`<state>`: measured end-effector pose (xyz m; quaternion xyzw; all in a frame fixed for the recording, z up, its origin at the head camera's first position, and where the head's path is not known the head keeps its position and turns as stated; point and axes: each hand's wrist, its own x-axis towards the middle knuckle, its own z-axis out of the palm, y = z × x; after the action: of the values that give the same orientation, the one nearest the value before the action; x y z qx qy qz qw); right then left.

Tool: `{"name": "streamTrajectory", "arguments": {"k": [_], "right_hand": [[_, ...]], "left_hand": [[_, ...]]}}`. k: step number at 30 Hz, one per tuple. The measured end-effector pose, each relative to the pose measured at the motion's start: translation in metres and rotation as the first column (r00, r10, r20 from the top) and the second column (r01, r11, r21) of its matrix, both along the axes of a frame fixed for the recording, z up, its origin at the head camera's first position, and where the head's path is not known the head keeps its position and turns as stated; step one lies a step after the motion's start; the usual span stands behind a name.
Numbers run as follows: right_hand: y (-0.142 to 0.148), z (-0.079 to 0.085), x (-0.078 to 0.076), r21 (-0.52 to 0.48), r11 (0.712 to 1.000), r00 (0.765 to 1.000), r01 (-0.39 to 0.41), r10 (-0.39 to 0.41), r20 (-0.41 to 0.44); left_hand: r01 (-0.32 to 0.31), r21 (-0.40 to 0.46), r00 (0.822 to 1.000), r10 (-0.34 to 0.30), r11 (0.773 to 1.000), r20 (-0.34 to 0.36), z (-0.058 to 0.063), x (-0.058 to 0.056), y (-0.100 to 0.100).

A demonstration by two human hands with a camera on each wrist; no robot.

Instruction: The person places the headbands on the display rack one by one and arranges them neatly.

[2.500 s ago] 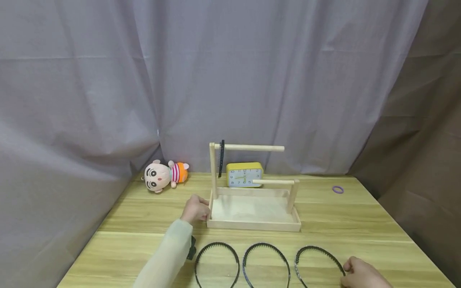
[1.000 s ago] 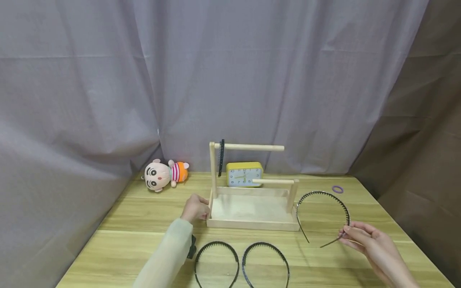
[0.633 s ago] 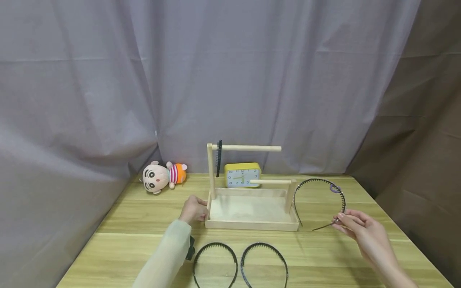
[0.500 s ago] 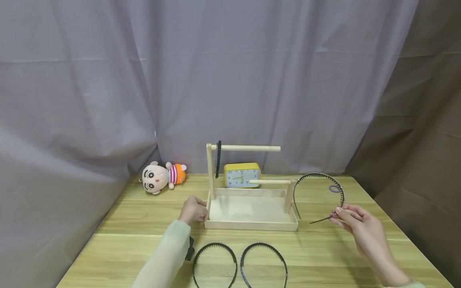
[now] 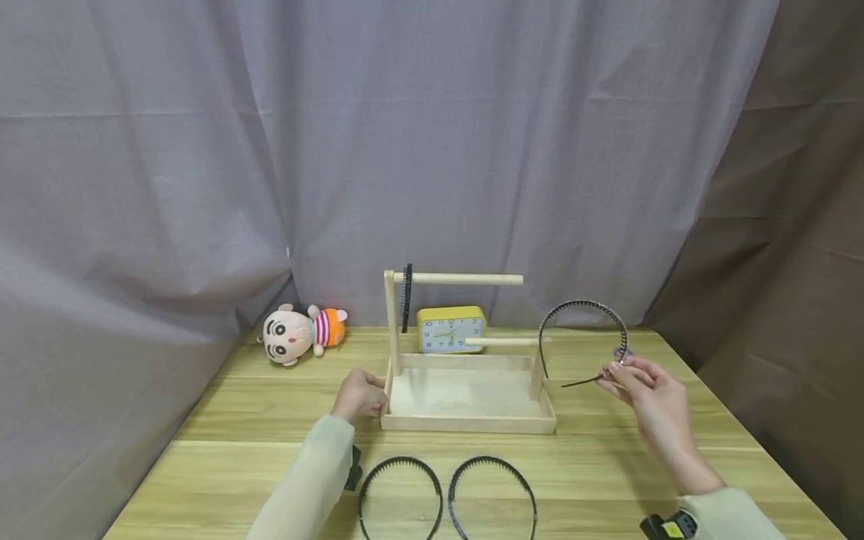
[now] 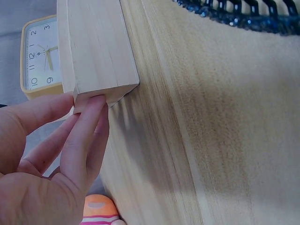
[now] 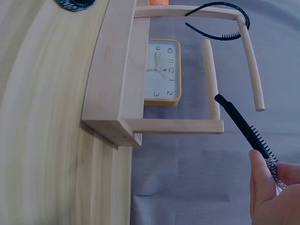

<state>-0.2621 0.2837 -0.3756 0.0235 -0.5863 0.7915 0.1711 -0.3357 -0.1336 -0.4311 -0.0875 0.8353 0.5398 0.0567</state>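
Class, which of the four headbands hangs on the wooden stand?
The headband on the upper bar, beside the tall post. The right hand holds another headband; the remaining two lie on the table.

Soft light with diffuse shadows.

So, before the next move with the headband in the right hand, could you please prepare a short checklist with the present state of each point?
1. Right hand grips the held headband: ok, pinched near one end.
2. Left hand holds the left end of the wooden rack: ok.
3. Free end of the upper bar unblocked: ok; the hanging headband is near the post.
4. Contact between the held headband and lower bar excluded: cannot tell; they overlap in the head view.
5. Hung on a bar: not ok, not yet.
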Motion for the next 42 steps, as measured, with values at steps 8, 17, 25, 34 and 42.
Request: {"name": "streamTrajectory", "arguments": {"k": [8,17,25,34,42], "right_hand": [[-0.017,0.005,-0.011,-0.004,0.999,0.999,0.053,-0.053,-0.003],[-0.033,0.013,-0.027,-0.05,0.991,0.992,0.126,-0.125,0.016],[-0.045,0.02,-0.037,-0.079,0.985,0.989,0.15,-0.149,0.025],[-0.059,0.026,-0.045,-0.072,0.984,0.986,0.164,-0.164,0.01],[-0.069,0.028,-0.054,-0.06,0.984,0.986,0.169,-0.169,-0.001]], "left_hand": [[-0.008,0.005,1.0,0.008,1.0,0.009,-0.001,-0.002,-0.001],[-0.003,0.015,1.0,0.003,1.0,-0.004,-0.004,-0.001,-0.001],[-0.01,0.013,1.0,0.01,1.0,-0.012,-0.004,-0.001,0.0],[-0.018,0.005,1.0,0.018,1.0,0.002,-0.005,-0.003,-0.001],[-0.025,0.025,1.0,0.025,0.999,-0.004,-0.006,-0.003,-0.002]]}}
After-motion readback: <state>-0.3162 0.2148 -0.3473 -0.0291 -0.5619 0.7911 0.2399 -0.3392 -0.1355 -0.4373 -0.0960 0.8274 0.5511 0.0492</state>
